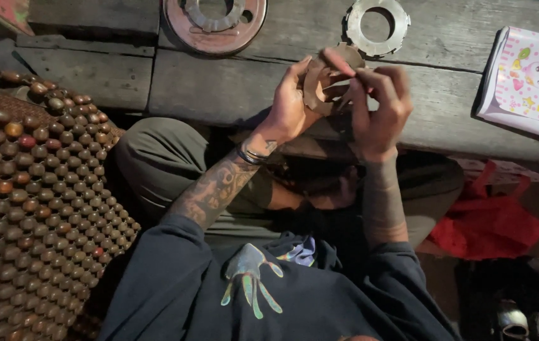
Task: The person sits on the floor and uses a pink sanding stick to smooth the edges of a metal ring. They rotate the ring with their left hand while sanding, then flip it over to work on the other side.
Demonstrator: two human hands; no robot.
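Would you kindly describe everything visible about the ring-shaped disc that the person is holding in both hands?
The ring-shaped disc is a flat, dull brown ring with a large central hole and a notched edge; it looks like worn metal or friction material. It is held tilted above the grey wooden planks, in front of the person's lap. The left hand grips its left rim and the right hand pinches its right side, with fingers covering part of it.

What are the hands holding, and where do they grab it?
Both hands hold a brown ring. The left hand pinches its left rim, and the right hand grips its right rim with the fingers.
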